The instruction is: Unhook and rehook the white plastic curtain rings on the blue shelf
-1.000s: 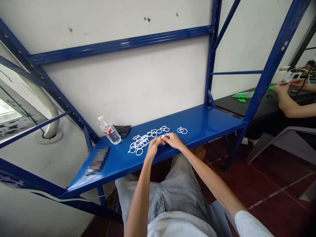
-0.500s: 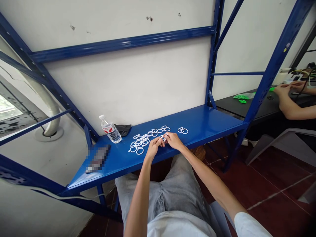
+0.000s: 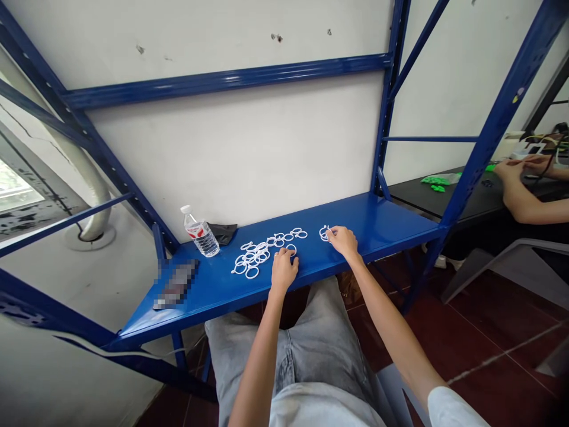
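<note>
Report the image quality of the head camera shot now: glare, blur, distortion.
Head view: the window at far left is blown out nearly white; glare streaks the glossy blue steel shelf; a rectangular object on it is pixelated beyond recognition; wide-angle distortion slants the blue steel uprights; the white plastic rings stay sharp.

A clear plastic water bottle (image 3: 201, 234) with a red label is standing near the back edge of the blue steel shelf (image 3: 391, 216), toward its left end, with a black cloth (image 3: 223, 233) lying against it. A blurred flat object (image 3: 176, 283) is lying nearer the front edge. Beyond the shelf's right end, a co-worker's hands (image 3: 511, 169) are working at a black table (image 3: 471, 193), beside green pieces (image 3: 438, 181). A grey chair (image 3: 482, 261) is standing below them.
</note>
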Available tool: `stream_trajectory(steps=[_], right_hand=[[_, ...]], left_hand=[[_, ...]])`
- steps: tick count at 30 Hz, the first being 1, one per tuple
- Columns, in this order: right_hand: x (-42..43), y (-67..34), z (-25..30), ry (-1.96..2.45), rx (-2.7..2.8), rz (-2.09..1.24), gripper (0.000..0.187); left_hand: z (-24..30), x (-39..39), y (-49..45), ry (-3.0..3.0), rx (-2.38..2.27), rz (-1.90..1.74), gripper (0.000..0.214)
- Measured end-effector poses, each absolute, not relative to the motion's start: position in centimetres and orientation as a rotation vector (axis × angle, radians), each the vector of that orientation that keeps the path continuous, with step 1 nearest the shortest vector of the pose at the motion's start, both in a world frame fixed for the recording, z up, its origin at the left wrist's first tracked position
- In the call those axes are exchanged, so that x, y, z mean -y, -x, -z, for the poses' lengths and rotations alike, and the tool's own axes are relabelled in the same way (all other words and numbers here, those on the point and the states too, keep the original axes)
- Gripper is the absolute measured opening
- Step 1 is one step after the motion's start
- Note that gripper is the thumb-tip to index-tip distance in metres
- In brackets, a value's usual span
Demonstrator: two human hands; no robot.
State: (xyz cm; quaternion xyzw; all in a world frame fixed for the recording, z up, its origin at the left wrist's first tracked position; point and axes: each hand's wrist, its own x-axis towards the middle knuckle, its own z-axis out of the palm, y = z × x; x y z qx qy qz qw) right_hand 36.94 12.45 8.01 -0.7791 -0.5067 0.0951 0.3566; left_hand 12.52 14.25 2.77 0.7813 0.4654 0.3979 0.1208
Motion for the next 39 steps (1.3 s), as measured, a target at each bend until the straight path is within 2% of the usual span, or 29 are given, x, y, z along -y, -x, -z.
stream_trajectory(steps=[4,8,12,16,20,30,39], right_hand=[[-12.0,-38.7,-8.0,2.162,1.295,-0.154,0.048],[-11.6,-38.7,-8.8,2.124,1.345,-0.111,0.043],[-11.6,-36.3,-9.0,1.755,1.661,-0.443,0.030],[-12.1,-32.2,-7.7,1.329,1.902,-0.864,0.030],[-12.5,-29.5,-6.4,1.198,1.869,-0.784,0.028],[-12.0,-29.2,-6.5,1.368,1.973,-0.397,0.032],[-12.3,-27.8,-5.7,1.476,2.042,-0.171,0.024]], left_hand=[[-3.2,-13.8,-12.4,-2.268,-1.317,-1.167,0.013],[-3.7,-13.6,-11.8,-2.138,-1.139,-1.199,0.020],[-4.3,-13.6,-11.3,-1.920,-0.942,-1.203,0.029],[-4.7,-13.7,-11.0,-1.740,-0.785,-1.222,0.032],[-4.8,-13.7,-11.0,-1.685,-0.786,-1.237,0.035],[-3.7,-14.6,-10.9,-1.702,-0.792,-1.199,0.035],[-3.2,-15.2,-11.4,-1.656,-0.801,-1.197,0.042]])
